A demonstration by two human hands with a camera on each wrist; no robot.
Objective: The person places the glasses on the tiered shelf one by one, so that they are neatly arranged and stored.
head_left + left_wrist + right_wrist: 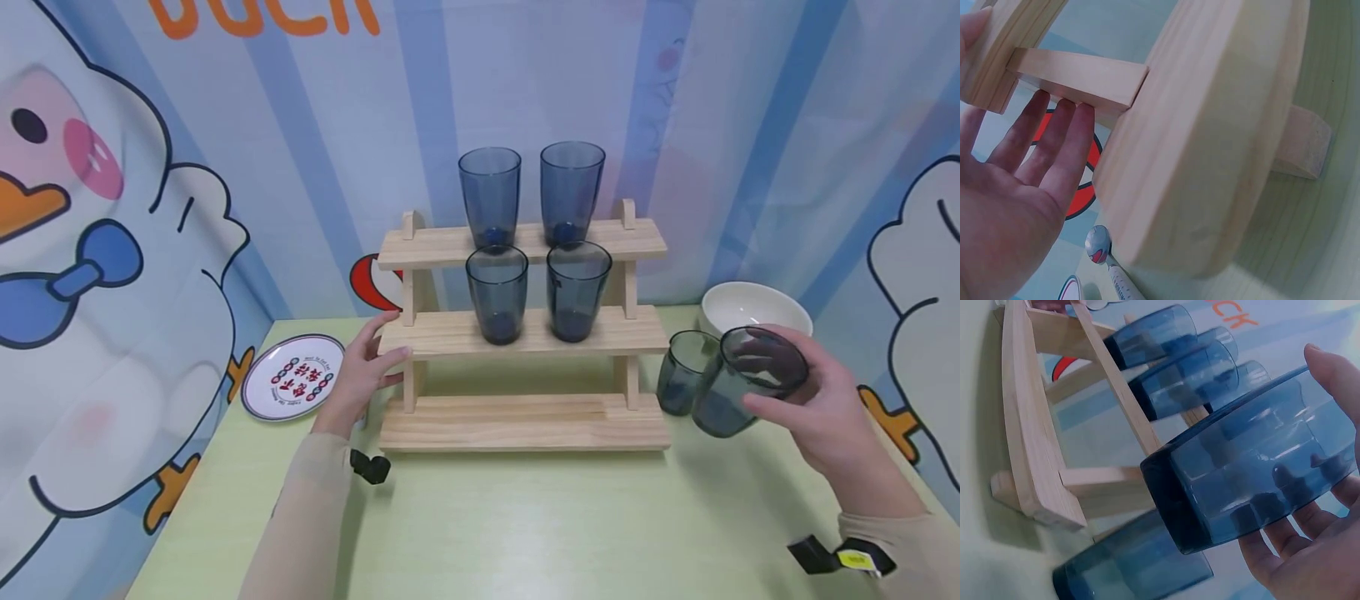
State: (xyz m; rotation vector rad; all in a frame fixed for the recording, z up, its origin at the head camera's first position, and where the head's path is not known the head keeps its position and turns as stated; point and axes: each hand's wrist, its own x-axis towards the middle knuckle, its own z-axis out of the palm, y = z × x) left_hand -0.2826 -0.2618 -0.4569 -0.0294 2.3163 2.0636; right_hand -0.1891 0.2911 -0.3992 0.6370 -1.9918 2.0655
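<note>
A three-tier wooden rack (525, 425) stands on the table. My left hand (362, 375) holds its left side at the middle shelf, thumb in front and fingertips (1085, 115) against an upright. Two blue-grey glasses, left (490, 196) and right (572, 192), stand on the top shelf; another pair, left (497, 296) and right (576, 292), stands on the middle shelf. To the rack's right, my right hand (832, 408) grips a tilted blue-grey glass (1241, 469) around its side. Behind that glass, another glass (678, 383) stands on the table, partly hidden.
A white bowl (750, 300) sits at the back right, partly behind the right hand. On the left lies a plate (270, 400) with red print. A spoon (1098, 244) shows near the rack's left end. A printed curtain (337, 150) hangs close behind the rack.
</note>
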